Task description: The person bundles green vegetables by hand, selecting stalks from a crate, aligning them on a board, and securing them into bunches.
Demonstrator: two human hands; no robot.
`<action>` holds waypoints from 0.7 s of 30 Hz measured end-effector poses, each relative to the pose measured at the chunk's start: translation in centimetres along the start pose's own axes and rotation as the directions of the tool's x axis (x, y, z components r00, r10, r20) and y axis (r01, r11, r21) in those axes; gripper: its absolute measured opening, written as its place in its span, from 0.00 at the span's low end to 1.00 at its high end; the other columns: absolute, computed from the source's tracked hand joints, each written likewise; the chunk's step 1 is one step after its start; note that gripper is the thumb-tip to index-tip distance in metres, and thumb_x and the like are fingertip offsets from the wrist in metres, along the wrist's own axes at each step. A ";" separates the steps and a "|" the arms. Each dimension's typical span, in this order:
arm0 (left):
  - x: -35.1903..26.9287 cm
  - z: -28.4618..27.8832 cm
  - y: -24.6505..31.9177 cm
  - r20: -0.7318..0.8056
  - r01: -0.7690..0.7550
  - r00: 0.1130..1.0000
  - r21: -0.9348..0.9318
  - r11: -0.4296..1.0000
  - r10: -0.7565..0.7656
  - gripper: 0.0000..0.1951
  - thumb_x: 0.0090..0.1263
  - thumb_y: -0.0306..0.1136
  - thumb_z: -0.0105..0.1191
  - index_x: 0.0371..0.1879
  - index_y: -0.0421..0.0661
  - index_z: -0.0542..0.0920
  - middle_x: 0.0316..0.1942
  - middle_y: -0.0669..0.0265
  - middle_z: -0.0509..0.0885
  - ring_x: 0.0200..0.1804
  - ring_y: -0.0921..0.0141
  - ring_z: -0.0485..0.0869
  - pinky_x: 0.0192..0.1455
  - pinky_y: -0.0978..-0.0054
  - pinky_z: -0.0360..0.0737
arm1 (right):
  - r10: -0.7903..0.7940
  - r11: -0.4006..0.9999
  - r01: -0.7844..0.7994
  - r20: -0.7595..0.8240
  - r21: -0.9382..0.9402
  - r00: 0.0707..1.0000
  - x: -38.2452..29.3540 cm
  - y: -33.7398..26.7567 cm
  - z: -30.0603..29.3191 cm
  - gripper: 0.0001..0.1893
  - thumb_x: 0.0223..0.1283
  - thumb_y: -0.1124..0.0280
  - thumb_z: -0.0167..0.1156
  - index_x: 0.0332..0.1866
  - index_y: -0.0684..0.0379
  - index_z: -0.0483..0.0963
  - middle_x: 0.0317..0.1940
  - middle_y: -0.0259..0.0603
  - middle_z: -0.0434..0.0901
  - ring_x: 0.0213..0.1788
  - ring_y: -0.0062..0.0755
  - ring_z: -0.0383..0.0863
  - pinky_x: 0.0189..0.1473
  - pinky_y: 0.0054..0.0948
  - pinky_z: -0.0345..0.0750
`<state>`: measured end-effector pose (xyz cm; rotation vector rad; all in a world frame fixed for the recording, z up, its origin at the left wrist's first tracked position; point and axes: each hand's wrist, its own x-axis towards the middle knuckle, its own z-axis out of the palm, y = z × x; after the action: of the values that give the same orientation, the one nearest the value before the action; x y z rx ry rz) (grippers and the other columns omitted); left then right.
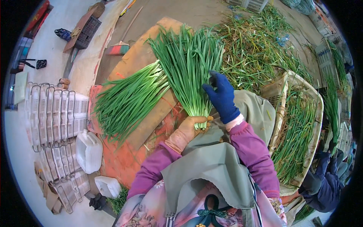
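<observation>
My left hand [193,127], in a tan rubber glove, is closed around the pale stem ends of a bunch of garlic chives [191,65]. The green leaves fan out away from me over a board. Beside the bunch's right edge, my right hand [221,95] wears a blue knit glove. Its thumb and fingers are spread, close to the leaves and holding nothing; whether the fingertips touch them I cannot tell. A second bunch of chives [130,99] lies to the left on the board [153,122], with its pale ends partly beneath the held bunch.
Loose trimmed leaves [249,54] are heaped at the far right. A lined crate [319,113] of untrimmed chives stands at my right. White plastic crates [59,113] and a cut jug [89,153] are on the left. A broom [119,48] lies behind. Another person [323,181] sits at far right.
</observation>
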<state>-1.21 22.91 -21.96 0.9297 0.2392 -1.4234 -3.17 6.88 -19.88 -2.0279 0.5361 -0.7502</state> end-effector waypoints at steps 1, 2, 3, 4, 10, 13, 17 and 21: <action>0.1 0.3 0.3 0.037 0.011 0.999 0.036 0.999 -0.012 0.15 0.57 0.30 0.50 0.43 0.38 0.75 0.37 0.63 0.79 0.37 0.72 0.77 0.40 0.74 0.74 | 0.037 0.999 -0.037 0.120 0.002 0.992 0.8 -0.4 0.0 0.19 0.44 0.61 0.63 0.41 0.58 0.73 0.31 0.46 0.77 0.33 0.44 0.78 0.37 0.37 0.74; 0.0 0.8 0.2 -0.002 0.045 0.999 -0.006 0.999 -0.045 0.13 0.59 0.27 0.50 0.41 0.34 0.75 0.35 0.61 0.79 0.33 0.71 0.77 0.36 0.77 0.75 | 0.048 0.990 -0.021 0.200 -0.136 0.979 1.4 -1.0 0.3 0.17 0.45 0.56 0.61 0.35 0.58 0.74 0.27 0.46 0.76 0.30 0.46 0.77 0.34 0.38 0.73; 0.1 0.8 0.1 0.001 0.040 0.999 -0.002 0.999 -0.040 0.13 0.59 0.27 0.50 0.41 0.34 0.75 0.35 0.61 0.79 0.33 0.71 0.77 0.36 0.77 0.75 | 0.064 0.964 0.013 0.279 -0.265 0.958 2.1 -1.6 0.7 0.18 0.45 0.50 0.59 0.29 0.57 0.76 0.23 0.45 0.76 0.28 0.47 0.77 0.31 0.40 0.73; 0.4 0.7 -0.1 -0.008 0.021 1.000 0.024 0.999 -0.021 0.13 0.59 0.28 0.50 0.41 0.34 0.75 0.35 0.62 0.79 0.33 0.72 0.77 0.36 0.77 0.75 | 0.094 0.941 0.031 0.349 -0.337 0.932 2.4 -1.8 1.3 0.18 0.45 0.50 0.60 0.24 0.57 0.75 0.18 0.46 0.75 0.24 0.46 0.76 0.27 0.38 0.71; 0.1 0.2 0.0 0.065 0.063 0.996 -0.023 0.998 -0.061 0.13 0.60 0.30 0.50 0.39 0.33 0.76 0.32 0.62 0.79 0.32 0.73 0.77 0.36 0.78 0.75 | 0.153 0.987 -0.126 0.378 -0.095 0.913 1.8 -1.0 1.4 0.16 0.44 0.56 0.63 0.23 0.61 0.73 0.17 0.45 0.72 0.21 0.42 0.72 0.25 0.34 0.69; 0.1 -0.1 0.1 0.079 0.034 0.996 -0.053 0.998 -0.030 0.14 0.60 0.31 0.50 0.41 0.34 0.75 0.33 0.61 0.79 0.33 0.72 0.78 0.37 0.76 0.75 | -0.195 0.976 0.150 0.320 0.160 0.927 -1.0 -1.9 -0.1 0.08 0.45 0.70 0.64 0.25 0.61 0.72 0.21 0.41 0.72 0.21 0.36 0.71 0.26 0.27 0.68; -0.6 0.7 -0.1 -0.051 -0.075 0.997 -0.226 0.971 0.065 0.15 0.60 0.29 0.50 0.45 0.36 0.73 0.36 0.61 0.79 0.32 0.71 0.78 0.38 0.74 0.76 | -0.107 0.832 -0.148 0.417 0.534 0.903 -3.4 -6.0 -2.4 0.05 0.51 0.72 0.58 0.31 0.62 0.74 0.23 0.38 0.74 0.26 0.29 0.75 0.30 0.25 0.72; -0.8 1.1 0.4 -0.017 0.012 1.000 -0.105 0.994 -0.014 0.14 0.56 0.25 0.53 0.42 0.39 0.74 0.34 0.62 0.79 0.31 0.72 0.77 0.33 0.76 0.76 | 0.345 0.465 -0.098 -0.078 0.880 0.935 1.4 -5.8 -5.2 0.14 0.63 0.65 0.45 0.49 0.61 0.67 0.36 0.35 0.75 0.38 0.21 0.75 0.43 0.27 0.72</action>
<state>-1.38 22.71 -20.60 0.8560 0.3312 -1.4013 -5.27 5.97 -12.27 -0.8711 0.4143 -0.8747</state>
